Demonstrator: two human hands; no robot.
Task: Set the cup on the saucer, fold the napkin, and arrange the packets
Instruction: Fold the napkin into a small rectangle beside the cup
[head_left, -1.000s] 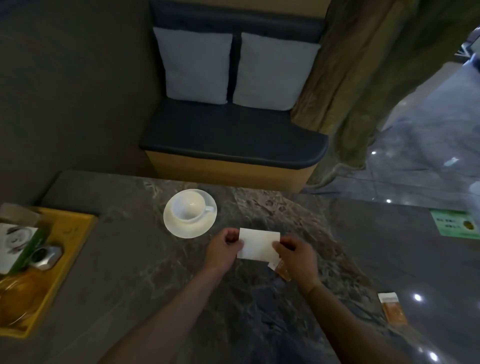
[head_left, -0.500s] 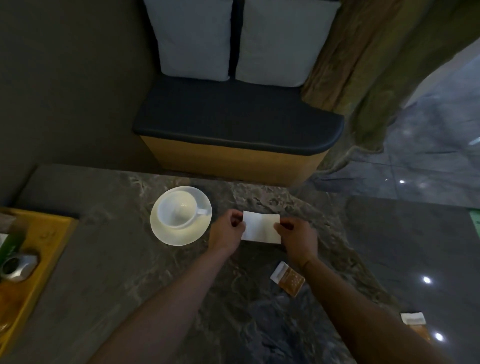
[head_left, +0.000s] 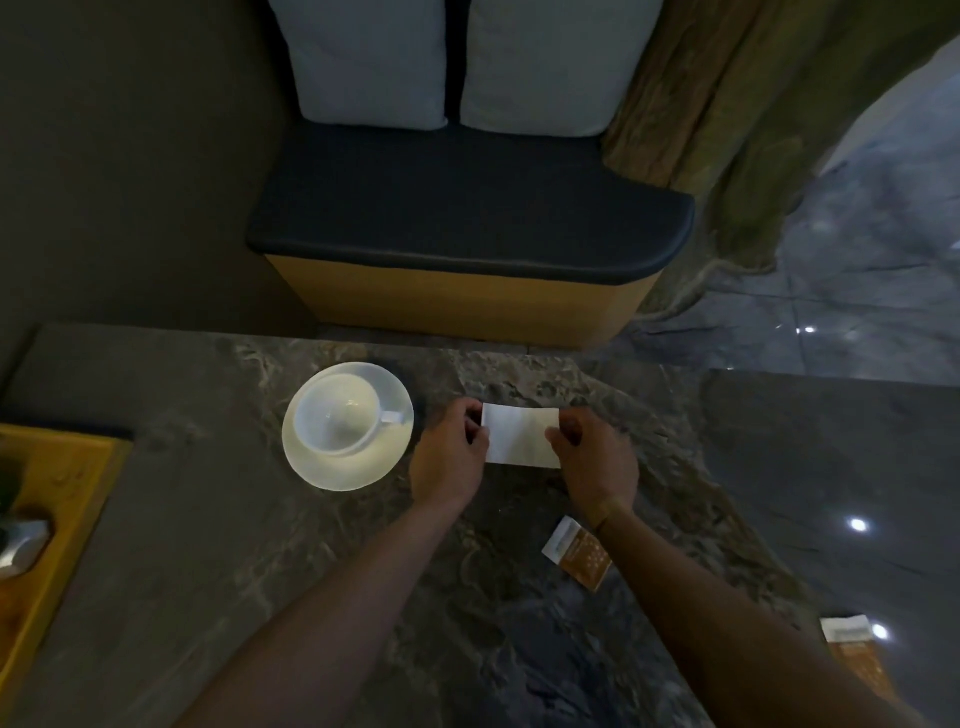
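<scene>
A white cup (head_left: 340, 415) stands upright on a white saucer (head_left: 363, 467), its handle pointing right. Just right of the saucer a white napkin (head_left: 519, 435), folded to a small rectangle, lies low over the marble table (head_left: 208, 545). My left hand (head_left: 449, 457) pinches its left edge and my right hand (head_left: 597, 462) pinches its right edge. A brown and white packet (head_left: 576, 553) lies on the table beside my right forearm. A second packet (head_left: 854, 654) lies near the table's right edge, partly hidden by my arm.
A yellow tray (head_left: 62, 519) with a metal object (head_left: 21, 540) sits at the left edge. Beyond the table is a bench with a dark cushion (head_left: 467, 218) and two pale pillows. A glossy floor (head_left: 857, 260) lies to the right.
Both hands carried the napkin away from me, uncovering the packet it lay over. The napkin now looks narrower. My view has tilted downward.
</scene>
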